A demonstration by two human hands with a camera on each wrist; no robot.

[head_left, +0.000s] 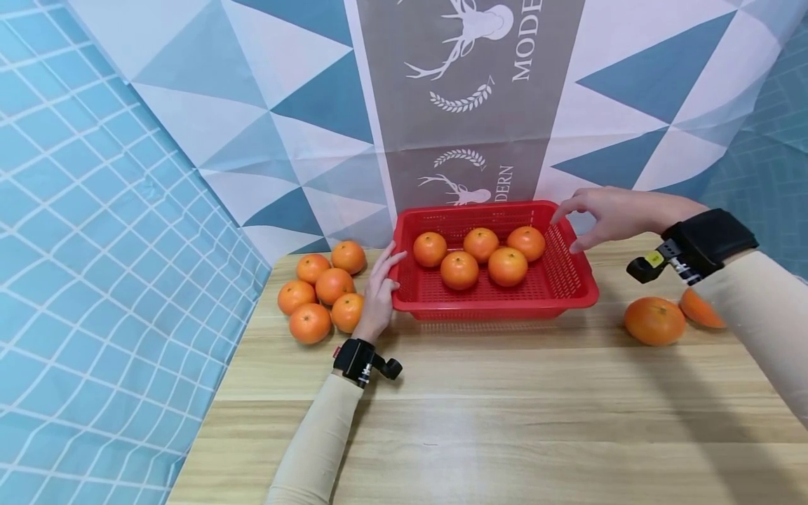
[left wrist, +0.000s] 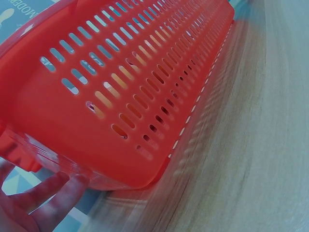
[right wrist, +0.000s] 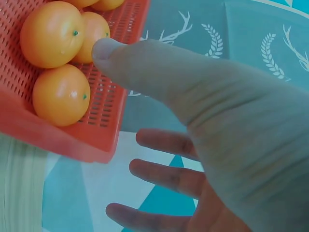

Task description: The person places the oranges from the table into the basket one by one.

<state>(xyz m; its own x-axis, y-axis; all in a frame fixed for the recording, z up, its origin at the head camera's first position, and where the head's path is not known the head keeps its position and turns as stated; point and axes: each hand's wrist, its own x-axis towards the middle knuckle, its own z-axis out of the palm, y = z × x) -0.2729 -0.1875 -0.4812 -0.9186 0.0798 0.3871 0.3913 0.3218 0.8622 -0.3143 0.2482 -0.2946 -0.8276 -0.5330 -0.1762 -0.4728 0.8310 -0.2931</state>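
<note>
A red perforated plastic basket (head_left: 499, 309) stands on the table with several oranges (head_left: 459, 271) inside it. My left hand (head_left: 379, 298) is at the basket's left end; in the left wrist view its fingers (left wrist: 60, 193) touch the outside of the end wall. At the opposite end is my right hand (head_left: 609, 214), thumb and fingers spread apart with nothing between them. In the right wrist view, the right thumb (right wrist: 140, 65) appears in front of the basket's rim, with the other fingers outside it. Whether the right hand touches the rim, I cannot tell.
Several loose oranges (head_left: 310, 323) are grouped on the table left of the basket, close to my left hand. Two more lie to the right: one orange (head_left: 654, 321) in full view, another (head_left: 701, 308) partly behind my right sleeve. A patterned cloth (head_left: 303, 105) hangs behind the basket.
</note>
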